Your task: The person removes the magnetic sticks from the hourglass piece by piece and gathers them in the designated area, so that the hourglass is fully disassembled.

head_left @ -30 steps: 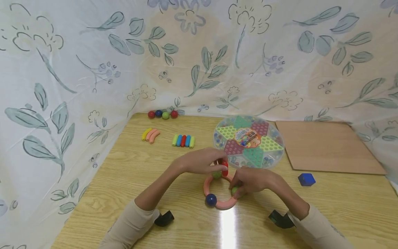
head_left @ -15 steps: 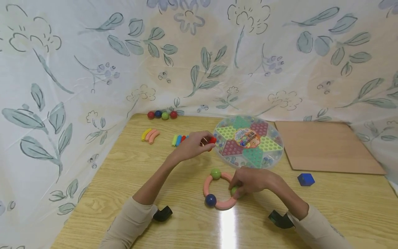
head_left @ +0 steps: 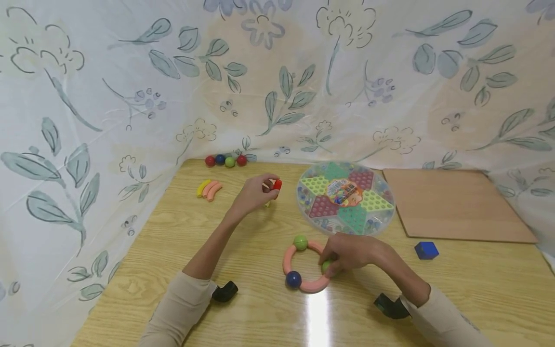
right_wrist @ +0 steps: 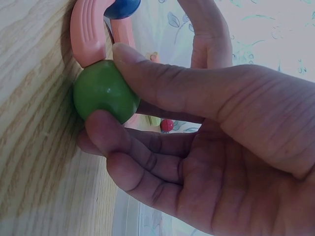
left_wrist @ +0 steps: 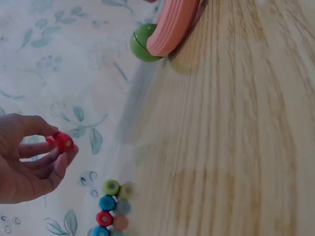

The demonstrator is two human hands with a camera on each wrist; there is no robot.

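My left hand [head_left: 252,196] pinches a short red rod [head_left: 277,185] between thumb and fingers, raised over the back of the table. Below it lies a row of short coloured rods, mostly hidden by the hand in the head view; the left wrist view shows a blue rod [left_wrist: 107,202] and a red rod [left_wrist: 104,218] in it. At the table's middle, pink curved rods [head_left: 288,260] and balls form a ring, with a blue ball [head_left: 293,279] and a green ball [head_left: 300,242]. My right hand [head_left: 353,250] grips the ring's right green ball [right_wrist: 106,92] between thumb and fingers.
Several balls [head_left: 230,162] line the back left edge. Nearby are yellow and pink curved rods [head_left: 211,191]. A round Chinese checkers set [head_left: 346,193] lies behind the ring. At right are a brown board [head_left: 455,205] and a blue block [head_left: 427,250].
My left hand has lifted the red rod away from the ring's top green ball and carried it back and left, over the row of rods. The right hand has kept its place on the ring.
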